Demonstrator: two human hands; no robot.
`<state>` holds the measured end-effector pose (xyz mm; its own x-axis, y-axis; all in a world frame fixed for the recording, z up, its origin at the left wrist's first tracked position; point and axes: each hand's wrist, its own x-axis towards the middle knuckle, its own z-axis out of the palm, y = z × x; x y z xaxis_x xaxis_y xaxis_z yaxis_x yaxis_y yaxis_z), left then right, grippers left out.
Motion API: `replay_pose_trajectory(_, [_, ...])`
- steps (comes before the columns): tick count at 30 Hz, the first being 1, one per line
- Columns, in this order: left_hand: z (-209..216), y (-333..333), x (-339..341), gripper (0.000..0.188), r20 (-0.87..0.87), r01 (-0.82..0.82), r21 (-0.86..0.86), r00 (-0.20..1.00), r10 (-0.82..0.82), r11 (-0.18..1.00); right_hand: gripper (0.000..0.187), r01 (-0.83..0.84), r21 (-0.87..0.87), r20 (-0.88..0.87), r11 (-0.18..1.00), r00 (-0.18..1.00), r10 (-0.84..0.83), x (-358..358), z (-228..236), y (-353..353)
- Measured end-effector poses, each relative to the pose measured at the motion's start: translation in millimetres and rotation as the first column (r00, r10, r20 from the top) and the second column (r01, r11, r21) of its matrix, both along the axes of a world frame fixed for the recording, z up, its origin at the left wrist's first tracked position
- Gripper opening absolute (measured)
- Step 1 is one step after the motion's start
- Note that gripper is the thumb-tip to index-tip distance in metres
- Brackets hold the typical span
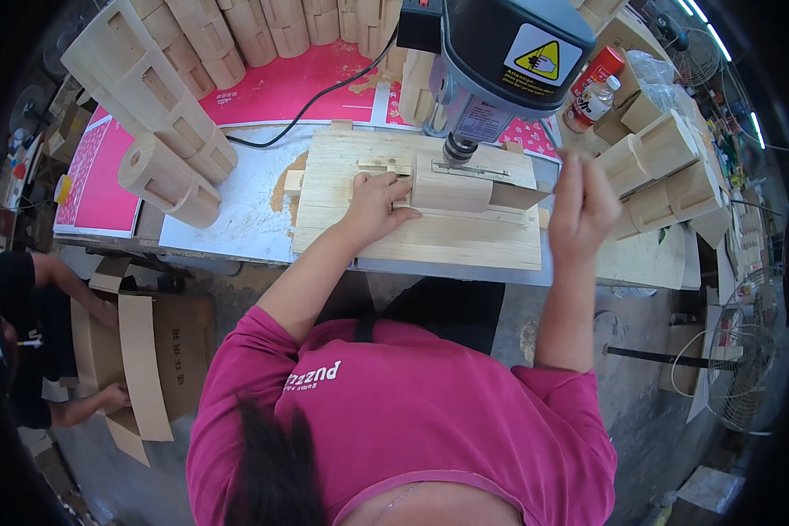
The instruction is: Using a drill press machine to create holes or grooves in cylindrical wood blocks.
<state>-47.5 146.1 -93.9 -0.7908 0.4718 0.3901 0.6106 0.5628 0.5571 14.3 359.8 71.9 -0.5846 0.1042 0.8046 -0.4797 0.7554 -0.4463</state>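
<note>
A pale wooden piece with a rounded side and a rectangular cut-out (451, 190) lies on its side on a flat wooden board (394, 247), below the chuck (458, 149) of a drill press (508, 61). My left hand (379, 206) rests on the board with curled fingers and thumb against the left end of that piece, holding it. At the right of the drill press my right hand (585, 206) is raised, its fingers closed and slightly blurred. What it grips, if anything, I cannot make out. A metal strip (472, 171) runs along the piece under the chuck.
Stacked wooden cylinders (171, 180) stand left, with more at the back and right (662, 162). A black cable (302, 112) crosses the table. A bottle (592, 105) and a red can (600, 68) stand at back right. At lower left, another person's hands touch a cardboard box (149, 368).
</note>
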Motion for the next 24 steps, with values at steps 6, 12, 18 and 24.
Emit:
replay_pose_trajectory(6, [0.0,1.3,-1.1,0.044,-0.025,0.002,0.013,1.000,-0.002,1.000,0.012,-0.090,-0.022,-0.112,0.996,0.990,0.087,-17.3,-90.0,3.3])
replay_pose_trajectory(12, [0.5,-0.7,0.4,0.045,-0.016,-0.017,0.008,1.000,0.017,1.000,0.012,-0.146,-0.018,-0.157,0.989,0.977,0.142,-23.2,-94.7,5.8])
replay_pose_trajectory(18, [-3.8,-3.4,0.7,0.045,0.002,-0.041,0.005,0.999,0.041,0.999,0.013,-0.084,-0.042,-0.207,0.996,0.976,0.074,-39.4,14.3,12.1])
replay_pose_trajectory(24, [10.4,12.4,4.5,0.040,0.185,-0.072,0.083,0.981,0.056,0.994,0.029,0.111,0.095,0.069,0.989,0.991,-0.118,-130.8,59.7,50.0])
